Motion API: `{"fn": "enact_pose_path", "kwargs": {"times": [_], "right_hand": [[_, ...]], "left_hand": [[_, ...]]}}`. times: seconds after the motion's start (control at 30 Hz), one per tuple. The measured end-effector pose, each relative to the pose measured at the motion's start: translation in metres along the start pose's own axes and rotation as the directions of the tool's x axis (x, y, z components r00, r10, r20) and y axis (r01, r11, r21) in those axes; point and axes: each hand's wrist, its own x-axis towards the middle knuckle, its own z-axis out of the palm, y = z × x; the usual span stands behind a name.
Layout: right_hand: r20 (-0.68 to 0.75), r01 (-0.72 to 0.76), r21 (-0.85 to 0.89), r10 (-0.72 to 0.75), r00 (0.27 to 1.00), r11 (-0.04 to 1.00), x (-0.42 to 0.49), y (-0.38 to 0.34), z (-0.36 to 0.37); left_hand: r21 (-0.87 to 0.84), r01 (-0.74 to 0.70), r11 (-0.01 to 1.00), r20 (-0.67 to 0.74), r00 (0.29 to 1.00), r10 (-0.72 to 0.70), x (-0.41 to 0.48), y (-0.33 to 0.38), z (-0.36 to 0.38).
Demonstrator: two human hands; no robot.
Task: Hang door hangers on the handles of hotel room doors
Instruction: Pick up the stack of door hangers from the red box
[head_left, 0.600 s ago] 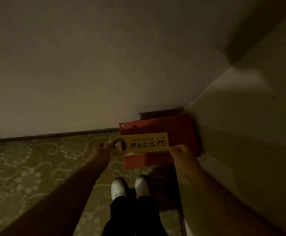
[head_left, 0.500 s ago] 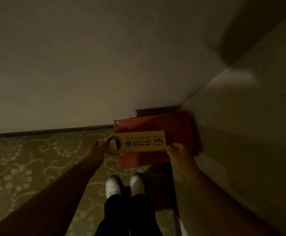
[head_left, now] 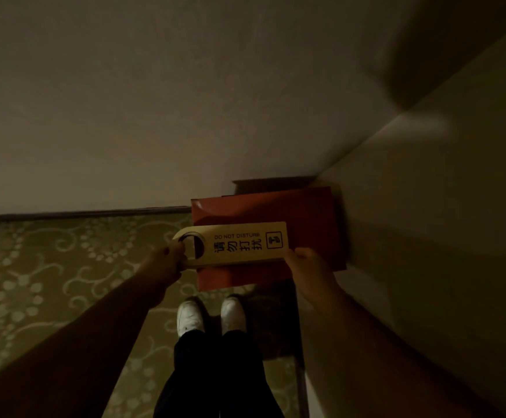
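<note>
Hanger held level, no handle in view

Item: door hanger (head_left: 239, 244), pale board printed "DO NOT DISTURB", held sideways in the air above a red box (head_left: 306, 212) (possibly a bag) in the wall corner, over patterned carpet (head_left: 49, 267).

Left hand (head_left: 164, 263): fingers curled round the hook loop.

Right hand (head_left: 309, 267): pinches the square end.

White shoes (head_left: 189, 318) below.

Hazards, as judged: no door handle shows, so the hanger must be turned upright and carried to one. Loosening either hold during that turn could drop it onto the box. Dim light may hide the loop's slot, so the hook could miss or seat only halfway.
</note>
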Motion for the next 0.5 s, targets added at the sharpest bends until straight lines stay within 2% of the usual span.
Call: {"fn": "enact_pose_path", "kwargs": {"times": [0.13, 0.33, 0.4, 0.5], "right_hand": [[0.001, 0.029, 0.008, -0.029, 1.0, 1.0, -0.015, -0.006, -0.009], [-0.02, 0.151, -0.074, -0.153, 0.988, 0.986, -0.056, -0.041, -0.019], [-0.04, 0.257, -0.159, -0.266, 0.963, 0.953, -0.076, -0.06, -0.026], [-0.037, 0.492, -0.331, -0.532, 0.846, 0.805, -0.119, -0.105, -0.037]], "left_hand": [[-0.06, -0.086, 0.994, -0.037, 0.996, 0.084, -0.026, 0.006, -0.002], [0.056, -0.255, 0.965, -0.119, 0.958, 0.26, -0.081, 0.033, -0.035], [0.055, -0.299, 0.953, -0.141, 0.942, 0.304, -0.112, 0.05, -0.055], [0.031, -0.39, 0.921, -0.183, 0.903, 0.388, -0.166, 0.08, -0.088]]}}
